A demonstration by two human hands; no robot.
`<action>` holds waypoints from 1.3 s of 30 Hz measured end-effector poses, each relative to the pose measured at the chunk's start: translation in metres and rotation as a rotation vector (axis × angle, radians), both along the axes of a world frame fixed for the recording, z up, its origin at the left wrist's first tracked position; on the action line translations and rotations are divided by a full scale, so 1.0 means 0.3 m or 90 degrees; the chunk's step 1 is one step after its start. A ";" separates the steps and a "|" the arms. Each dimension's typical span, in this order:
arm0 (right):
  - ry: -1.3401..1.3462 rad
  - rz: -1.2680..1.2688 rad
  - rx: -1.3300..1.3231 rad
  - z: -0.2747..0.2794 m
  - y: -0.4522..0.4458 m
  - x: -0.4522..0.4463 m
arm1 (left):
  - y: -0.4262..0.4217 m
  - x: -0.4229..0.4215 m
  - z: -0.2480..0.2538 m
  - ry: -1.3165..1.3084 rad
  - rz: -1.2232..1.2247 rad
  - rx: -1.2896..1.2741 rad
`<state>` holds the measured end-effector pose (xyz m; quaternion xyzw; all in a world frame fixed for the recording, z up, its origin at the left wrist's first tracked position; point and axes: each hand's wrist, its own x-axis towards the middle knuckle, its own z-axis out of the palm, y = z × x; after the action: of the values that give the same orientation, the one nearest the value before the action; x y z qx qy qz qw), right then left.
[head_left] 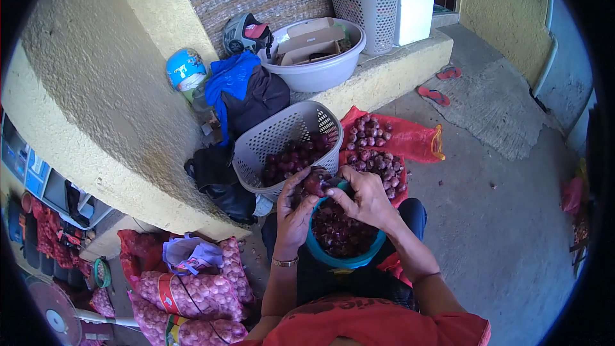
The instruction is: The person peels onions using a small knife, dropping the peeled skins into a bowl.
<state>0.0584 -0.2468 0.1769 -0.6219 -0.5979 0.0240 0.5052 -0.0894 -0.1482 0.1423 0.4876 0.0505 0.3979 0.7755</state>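
A red onion (316,182) is gripped in my left hand (293,216), whose fingers curl round it. My right hand (369,200) meets it from the other side, thumb stretched toward the onion and fingers closed. Something dark shows by the right fingers, too small to name. Below both hands, a teal bucket (378,247) between my legs holds loose purple onion skins (343,229). Just beyond is a grey perforated basket (251,148) with red onions (295,159) inside. More onions (382,170) lie on a red mesh sack (416,136), right of the basket.
Mesh bags of pinkish bulbs (205,291) are stacked at lower left, near a wall (122,102). A raised ledge (397,67) carries a white tub (320,75) and a tall basket (366,16). Slippers (434,96) lie on the concrete floor (493,218).
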 end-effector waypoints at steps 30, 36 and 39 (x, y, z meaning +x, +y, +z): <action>-0.130 0.059 -0.010 -0.016 -0.019 0.029 | 0.014 0.006 -0.011 0.009 -0.021 -0.027; -0.168 0.085 -0.039 -0.055 -0.024 0.039 | 0.019 -0.010 -0.022 -0.028 -0.092 -0.162; -0.176 0.110 -0.040 -0.045 -0.034 0.033 | 0.015 -0.005 -0.024 -0.023 -0.077 -0.176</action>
<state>0.0683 -0.2569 0.1634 -0.5813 -0.7116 0.0004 0.3947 -0.0910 -0.1436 0.1352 0.3715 0.0617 0.3484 0.8583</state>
